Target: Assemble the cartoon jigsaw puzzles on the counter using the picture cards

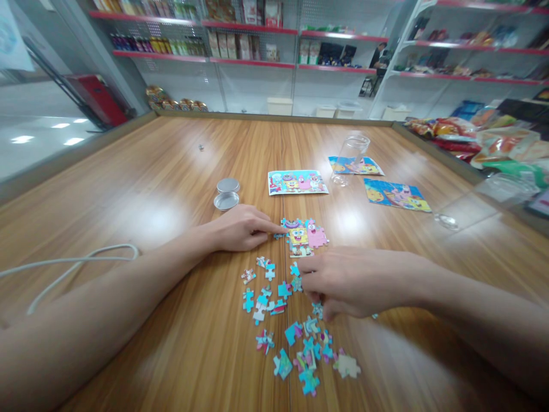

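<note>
A partly joined cartoon jigsaw (305,234) lies on the wooden table (171,189). My left hand (242,228) rests beside its left edge, index finger stretched out and touching a piece there, the other fingers curled under. Several loose pieces (295,332) are scattered in front of the joined part. My right hand (343,280) hovers over these, fingers curled and pinched down among the pieces; what they hold is hidden.
Two round metal lids (227,193) sit left of the jigsaw. Three picture cards (297,182) (355,166) (397,194) and a clear jar (350,154) lie farther back. A white cable (81,260) crosses the left side. Snack bags (480,137) line the right edge.
</note>
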`<state>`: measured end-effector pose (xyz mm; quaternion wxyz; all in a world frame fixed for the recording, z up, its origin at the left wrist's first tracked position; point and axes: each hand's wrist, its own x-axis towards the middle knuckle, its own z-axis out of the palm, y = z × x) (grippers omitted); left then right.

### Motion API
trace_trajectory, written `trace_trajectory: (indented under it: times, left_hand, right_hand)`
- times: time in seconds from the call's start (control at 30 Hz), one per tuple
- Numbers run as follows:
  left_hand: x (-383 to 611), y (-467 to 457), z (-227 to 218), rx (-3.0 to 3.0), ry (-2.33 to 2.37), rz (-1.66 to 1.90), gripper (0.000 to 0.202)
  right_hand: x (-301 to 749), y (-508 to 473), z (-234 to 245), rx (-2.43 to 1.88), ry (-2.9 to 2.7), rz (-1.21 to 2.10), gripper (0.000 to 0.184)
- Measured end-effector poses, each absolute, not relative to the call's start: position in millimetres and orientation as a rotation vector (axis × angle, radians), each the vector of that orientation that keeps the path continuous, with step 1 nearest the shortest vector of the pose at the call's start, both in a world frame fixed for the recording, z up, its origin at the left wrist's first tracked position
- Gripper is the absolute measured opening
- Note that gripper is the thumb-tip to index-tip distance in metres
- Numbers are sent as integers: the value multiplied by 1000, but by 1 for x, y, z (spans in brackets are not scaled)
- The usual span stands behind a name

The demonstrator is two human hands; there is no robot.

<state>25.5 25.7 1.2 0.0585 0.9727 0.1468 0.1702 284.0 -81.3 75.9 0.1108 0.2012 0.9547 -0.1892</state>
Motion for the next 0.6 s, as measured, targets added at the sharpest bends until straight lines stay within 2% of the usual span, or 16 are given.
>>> trace_trajectory:
  times: [0.13, 0.27, 0.4, 0.6]
  left_hand:
    - [26, 26, 2, 2971, 443, 481, 47]
    - [26, 26, 1, 2963, 436, 484, 47]
    - [26, 26, 2, 2968, 408, 488, 47]
    - [26, 26, 4, 2983, 380, 470, 47]
  right_hand:
    - [283, -83, 77, 555, 2800, -642, 3]
    - [283, -83, 77, 555, 2796, -639, 12]
    - [284, -82, 74, 518, 2823, -520, 7]
    - [284, -86, 75, 524, 2851, -442, 15]
